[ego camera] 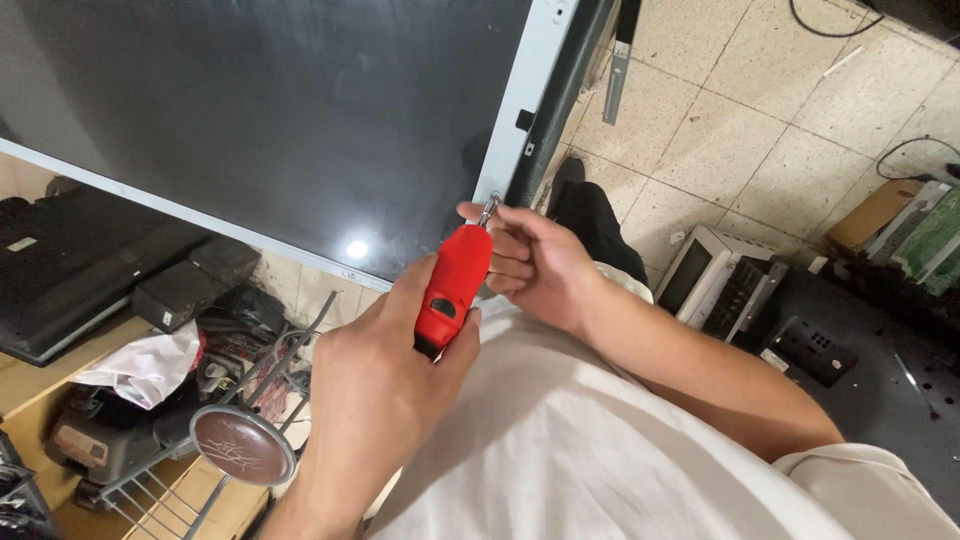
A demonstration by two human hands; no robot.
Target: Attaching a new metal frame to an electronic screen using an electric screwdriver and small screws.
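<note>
My left hand [385, 385] grips a red electric screwdriver [452, 285] by its body, thumb near the black button. Its metal bit [488, 212] points up at the lower right corner of a large dark flat screen panel [270, 120] with a pale grey frame [520, 110]. My right hand [535, 262] is curled around the bit's tip, fingers pinching it against the frame corner. The screw itself is hidden by my fingers.
A wooden shelf at lower left holds a crumpled white bag [150, 365], black devices [70, 260], a wire rack [200, 440] and a round brown disc [243, 445]. On the tiled floor at right lie a grey monitor casing [715, 275], circuit boards [930, 235] and cables.
</note>
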